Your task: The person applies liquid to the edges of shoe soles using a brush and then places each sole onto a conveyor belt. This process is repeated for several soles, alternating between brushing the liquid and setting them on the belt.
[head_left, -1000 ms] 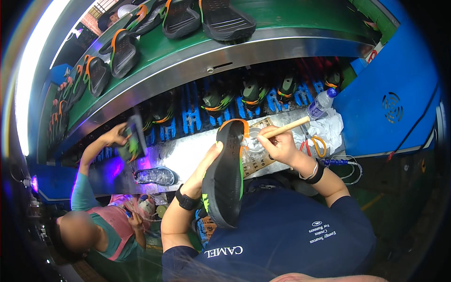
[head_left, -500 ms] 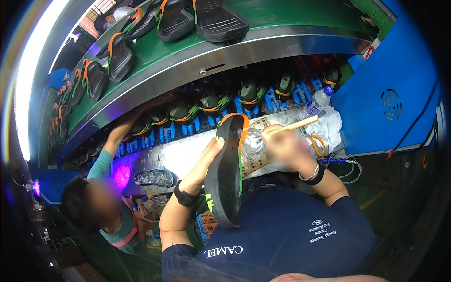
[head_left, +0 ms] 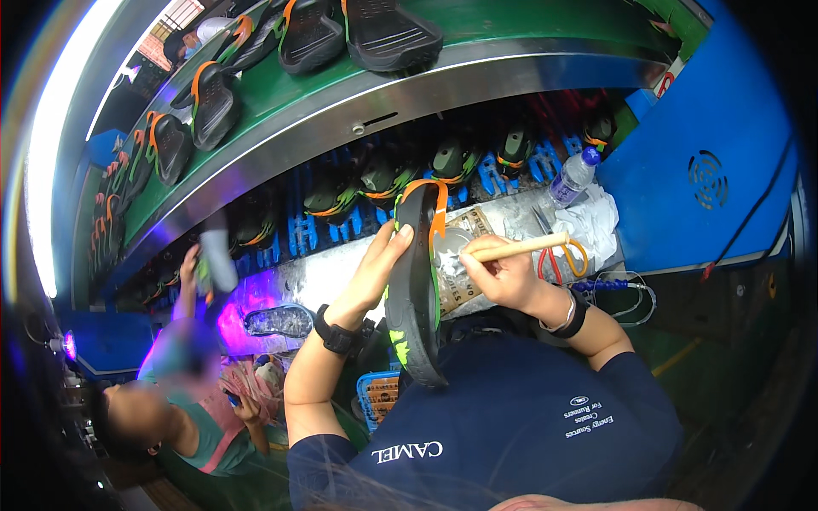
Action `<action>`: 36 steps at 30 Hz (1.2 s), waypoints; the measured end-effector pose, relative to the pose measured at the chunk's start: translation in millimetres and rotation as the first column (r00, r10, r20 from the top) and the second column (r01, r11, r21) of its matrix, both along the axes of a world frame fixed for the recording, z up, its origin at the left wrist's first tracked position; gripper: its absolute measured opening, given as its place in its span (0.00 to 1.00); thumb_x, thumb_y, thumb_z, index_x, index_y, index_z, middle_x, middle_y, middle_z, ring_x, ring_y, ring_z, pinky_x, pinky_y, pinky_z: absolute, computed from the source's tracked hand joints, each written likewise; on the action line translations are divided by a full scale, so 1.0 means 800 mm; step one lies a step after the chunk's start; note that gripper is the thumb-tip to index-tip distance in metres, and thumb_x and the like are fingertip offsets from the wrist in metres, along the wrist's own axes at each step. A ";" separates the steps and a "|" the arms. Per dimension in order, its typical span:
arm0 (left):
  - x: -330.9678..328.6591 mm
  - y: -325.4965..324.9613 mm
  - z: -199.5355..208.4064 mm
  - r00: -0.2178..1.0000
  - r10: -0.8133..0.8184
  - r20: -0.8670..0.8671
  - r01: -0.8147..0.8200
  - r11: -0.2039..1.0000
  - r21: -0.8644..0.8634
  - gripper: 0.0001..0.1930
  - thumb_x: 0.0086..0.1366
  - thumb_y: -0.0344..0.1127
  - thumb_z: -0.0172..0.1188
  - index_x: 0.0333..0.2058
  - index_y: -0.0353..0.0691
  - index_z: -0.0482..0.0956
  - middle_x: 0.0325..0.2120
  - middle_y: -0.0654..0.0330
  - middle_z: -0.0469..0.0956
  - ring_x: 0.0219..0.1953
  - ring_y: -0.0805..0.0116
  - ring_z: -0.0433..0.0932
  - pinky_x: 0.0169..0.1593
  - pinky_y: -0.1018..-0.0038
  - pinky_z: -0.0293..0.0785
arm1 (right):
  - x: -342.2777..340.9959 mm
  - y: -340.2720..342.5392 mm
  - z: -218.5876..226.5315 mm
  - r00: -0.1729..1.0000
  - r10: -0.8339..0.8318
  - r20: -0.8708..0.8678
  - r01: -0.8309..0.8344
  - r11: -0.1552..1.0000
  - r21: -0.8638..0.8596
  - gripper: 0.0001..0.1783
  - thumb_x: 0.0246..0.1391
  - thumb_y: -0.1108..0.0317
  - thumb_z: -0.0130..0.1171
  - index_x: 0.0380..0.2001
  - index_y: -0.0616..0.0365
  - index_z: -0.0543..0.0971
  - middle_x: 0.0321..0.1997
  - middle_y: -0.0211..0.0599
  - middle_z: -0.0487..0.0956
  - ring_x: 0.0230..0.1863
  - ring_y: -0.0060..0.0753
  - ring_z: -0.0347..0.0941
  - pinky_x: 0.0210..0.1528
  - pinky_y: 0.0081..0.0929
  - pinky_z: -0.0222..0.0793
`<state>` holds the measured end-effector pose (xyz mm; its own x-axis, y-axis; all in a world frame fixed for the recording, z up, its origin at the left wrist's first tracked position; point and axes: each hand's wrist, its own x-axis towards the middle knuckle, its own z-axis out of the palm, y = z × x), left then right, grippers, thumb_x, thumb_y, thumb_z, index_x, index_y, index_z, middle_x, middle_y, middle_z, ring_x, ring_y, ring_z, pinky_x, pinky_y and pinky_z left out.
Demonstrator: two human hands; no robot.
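My left hand (head_left: 379,268) is closed on the side of a black shoe sole (head_left: 415,298) with orange and green edging. The sole stands on its edge, its lower end near the front of my navy shirt. Pinched in my right hand (head_left: 511,277) is a brush (head_left: 532,245) with a pale wooden handle; its bristles are hidden. Just left of those fingers, a clear round dish (head_left: 452,241) with white matter in it sits on a printed brown sheet (head_left: 462,294), partly behind the sole.
Scissors (head_left: 578,260), a white cloth (head_left: 595,226) and a capped bottle (head_left: 575,179) are at the bench's right. Shoe uppers (head_left: 383,175) on blue holders line the back, under a green conveyor (head_left: 486,30) carrying soles. A co-worker (head_left: 192,409) at left holds a shoe; a dark sole (head_left: 279,321) lies nearby.
The sole has turned more edge-on and risen slightly. My right hand with the brush has shifted a little left, uncovering the scissors. The co-worker's arm has drawn back from the line, holding a shoe.
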<state>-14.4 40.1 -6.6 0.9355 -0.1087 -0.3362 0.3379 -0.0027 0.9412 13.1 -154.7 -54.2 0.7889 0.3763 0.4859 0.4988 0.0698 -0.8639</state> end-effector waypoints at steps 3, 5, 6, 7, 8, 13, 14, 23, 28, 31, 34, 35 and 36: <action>0.006 -0.002 -0.006 1.000 -0.006 0.009 0.006 1.000 0.021 0.32 0.59 0.53 0.45 0.52 0.30 0.55 0.44 0.53 0.65 0.45 0.69 0.63 0.49 0.77 0.58 | -0.011 -0.007 0.014 0.998 -0.015 0.065 0.014 1.000 0.014 0.03 0.42 0.78 0.56 0.21 0.63 0.72 0.20 0.33 0.71 0.14 0.18 0.63 0.15 0.16 0.56; 0.010 -0.003 -0.010 1.000 -0.016 0.016 0.015 0.999 0.035 0.32 0.59 0.53 0.45 0.52 0.30 0.55 0.44 0.53 0.65 0.45 0.69 0.64 0.49 0.77 0.57 | -0.018 -0.014 0.019 0.998 0.011 0.059 -0.011 1.000 0.003 0.03 0.41 0.78 0.56 0.21 0.62 0.71 0.20 0.33 0.72 0.13 0.19 0.63 0.14 0.16 0.57; 0.013 -0.005 -0.007 1.000 -0.011 0.024 0.010 0.999 0.047 0.33 0.59 0.53 0.45 0.52 0.30 0.55 0.43 0.53 0.66 0.45 0.69 0.64 0.49 0.77 0.57 | -0.022 -0.018 0.024 0.998 0.004 0.060 -0.004 1.000 0.004 0.03 0.41 0.78 0.56 0.21 0.62 0.71 0.20 0.33 0.72 0.13 0.19 0.63 0.14 0.16 0.57; 0.015 -0.007 -0.006 0.999 -0.006 0.032 0.004 0.998 0.059 0.33 0.59 0.53 0.45 0.52 0.30 0.56 0.43 0.52 0.66 0.45 0.69 0.64 0.49 0.77 0.57 | -0.026 -0.022 0.030 0.995 0.019 0.099 -0.019 1.000 0.002 0.03 0.40 0.78 0.56 0.20 0.62 0.71 0.20 0.33 0.72 0.13 0.19 0.64 0.14 0.17 0.57; 0.016 -0.010 -0.004 0.999 -0.012 0.032 0.010 0.998 0.059 0.33 0.59 0.53 0.45 0.52 0.30 0.56 0.43 0.52 0.66 0.45 0.69 0.64 0.49 0.77 0.57 | -0.030 -0.026 0.033 0.990 0.034 0.138 -0.034 0.999 0.000 0.03 0.40 0.79 0.56 0.20 0.62 0.71 0.20 0.33 0.72 0.13 0.20 0.64 0.13 0.17 0.58; 0.029 -0.019 0.002 0.997 -0.021 0.074 0.014 0.995 0.097 0.32 0.58 0.53 0.46 0.52 0.31 0.57 0.42 0.53 0.66 0.44 0.70 0.64 0.49 0.78 0.57 | -0.038 -0.040 0.039 0.971 0.015 0.237 -0.015 1.000 -0.002 0.03 0.39 0.79 0.56 0.21 0.63 0.73 0.19 0.33 0.72 0.14 0.21 0.65 0.13 0.17 0.59; 0.032 -0.022 0.005 0.996 -0.020 0.082 0.012 0.995 0.097 0.32 0.58 0.52 0.46 0.52 0.31 0.57 0.42 0.53 0.66 0.44 0.71 0.64 0.48 0.78 0.57 | -0.038 -0.043 0.042 0.971 0.011 0.239 -0.011 1.000 -0.001 0.03 0.39 0.79 0.56 0.21 0.63 0.73 0.19 0.33 0.72 0.14 0.21 0.65 0.13 0.17 0.59; 0.054 -0.032 0.085 0.875 0.188 0.446 -0.064 0.958 -0.279 0.18 0.57 0.39 0.48 0.44 0.34 0.62 0.34 0.60 0.69 0.35 0.75 0.69 0.40 0.80 0.65 | -0.041 -0.136 0.062 0.942 -0.241 -0.234 0.318 0.863 0.391 0.03 0.47 0.76 0.50 0.27 0.65 0.71 0.18 0.27 0.67 0.16 0.11 0.57 0.16 0.12 0.51; 0.107 -0.065 0.130 0.544 0.265 0.796 -0.213 0.961 -0.174 0.22 0.52 0.36 0.52 0.45 0.33 0.63 0.36 0.58 0.70 0.37 0.70 0.71 0.43 0.74 0.67 | -0.063 -0.184 0.038 0.877 -0.339 -0.341 0.463 0.785 0.411 0.04 0.50 0.75 0.48 0.29 0.65 0.70 0.17 0.26 0.65 0.16 0.11 0.55 0.17 0.10 0.51; 0.158 -0.116 0.157 0.330 0.227 0.916 -0.300 0.946 -0.127 0.24 0.46 0.31 0.62 0.42 0.33 0.64 0.36 0.59 0.69 0.39 0.72 0.69 0.46 0.74 0.64 | -0.084 -0.211 0.026 0.839 -0.393 -0.377 0.532 0.739 0.414 0.03 0.50 0.75 0.48 0.29 0.65 0.70 0.16 0.27 0.65 0.14 0.11 0.54 0.14 0.10 0.50; 0.247 -0.145 0.141 0.134 0.219 0.967 -0.645 0.760 -0.083 0.45 0.39 0.33 0.70 0.51 0.29 0.49 0.46 0.52 0.57 0.50 0.63 0.57 0.54 0.69 0.53 | -0.099 -0.227 0.023 0.800 -0.446 -0.400 0.594 0.683 0.425 0.04 0.50 0.74 0.49 0.27 0.65 0.70 0.16 0.27 0.65 0.13 0.11 0.55 0.14 0.10 0.50; 0.276 -0.153 0.137 0.176 0.214 0.961 -0.723 0.690 -0.022 0.47 0.38 0.36 0.71 0.51 0.26 0.47 0.47 0.49 0.56 0.52 0.61 0.55 0.55 0.69 0.51 | -0.103 -0.231 0.024 0.801 -0.451 -0.394 0.595 0.675 0.436 0.04 0.50 0.74 0.49 0.27 0.65 0.70 0.16 0.27 0.65 0.13 0.11 0.55 0.14 0.10 0.50; 0.302 -0.159 0.127 0.222 0.216 0.951 -0.788 0.613 0.045 0.50 0.37 0.39 0.71 0.51 0.24 0.45 0.49 0.46 0.54 0.53 0.59 0.53 0.56 0.69 0.50 | -0.107 -0.234 0.025 0.790 -0.465 -0.400 0.611 0.661 0.437 0.04 0.50 0.74 0.49 0.27 0.65 0.70 0.16 0.27 0.65 0.13 0.11 0.55 0.14 0.10 0.50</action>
